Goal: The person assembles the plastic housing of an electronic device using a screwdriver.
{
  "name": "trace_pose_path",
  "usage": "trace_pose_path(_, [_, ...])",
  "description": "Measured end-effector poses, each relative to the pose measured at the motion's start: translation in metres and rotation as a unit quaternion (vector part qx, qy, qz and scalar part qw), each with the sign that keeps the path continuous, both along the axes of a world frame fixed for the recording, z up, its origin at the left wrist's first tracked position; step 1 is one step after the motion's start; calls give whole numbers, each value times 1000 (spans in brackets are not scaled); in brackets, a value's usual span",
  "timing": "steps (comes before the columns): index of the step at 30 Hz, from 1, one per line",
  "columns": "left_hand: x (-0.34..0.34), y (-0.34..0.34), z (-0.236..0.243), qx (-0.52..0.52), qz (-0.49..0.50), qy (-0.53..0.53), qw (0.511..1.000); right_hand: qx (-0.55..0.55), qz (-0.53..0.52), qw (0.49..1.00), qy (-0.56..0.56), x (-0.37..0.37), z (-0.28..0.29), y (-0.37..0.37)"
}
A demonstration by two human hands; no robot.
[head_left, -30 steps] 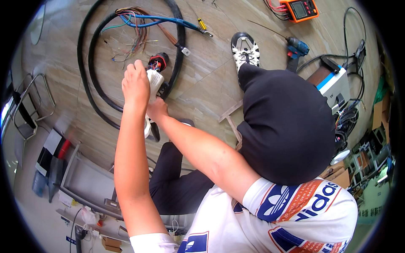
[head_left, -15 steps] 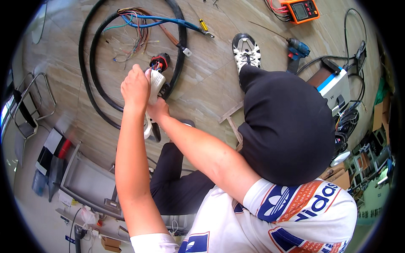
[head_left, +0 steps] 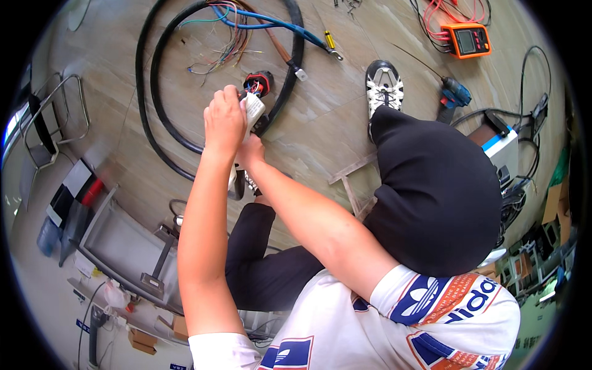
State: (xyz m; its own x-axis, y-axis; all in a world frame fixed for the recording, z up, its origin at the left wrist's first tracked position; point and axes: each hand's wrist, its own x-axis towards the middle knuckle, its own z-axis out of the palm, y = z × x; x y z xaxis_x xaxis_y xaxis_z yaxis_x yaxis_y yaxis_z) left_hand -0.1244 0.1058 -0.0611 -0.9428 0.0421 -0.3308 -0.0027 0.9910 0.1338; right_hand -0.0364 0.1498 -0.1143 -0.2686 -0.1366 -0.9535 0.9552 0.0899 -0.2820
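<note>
Right hand at lower part of white housing; fingers largely hidden behind left wrist, grip cannot be told. Left hand: fingers curled closed against housing's upper part. Just beyond, red-black connector end, thin wires exposed at joint (best kept slack and unpinched, housing steady). Farther, on floor: black cable coil, yellow-handled screwdriver.

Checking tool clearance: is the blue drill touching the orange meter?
Apart. The head view shows it: a strip of bare floor lies between the blue drill and the lower edge of the orange meter.
</note>
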Motion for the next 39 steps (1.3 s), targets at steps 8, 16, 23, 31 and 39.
trace_pose_path(8, [1,7,-6,-88,-30,28,995,-20,12,999,37,13,-18,-8])
trace_pose_path(16, [-1,8,-10,-121,-43,18,991,-17,59,997,50,16,-23,-10])
trace_pose_path(23, [-4,2,-14,-127,-115,79,982,-15,49,998,26,14,-24,-10])
trace_pose_path(31, [0,-7,-12,-107,-96,60,988,0,6,1000,11,5,-3,-5])
trace_pose_path(39, [-22,13,6,-95,129,-142,977,-9,17,1000,22,4,-1,-1])
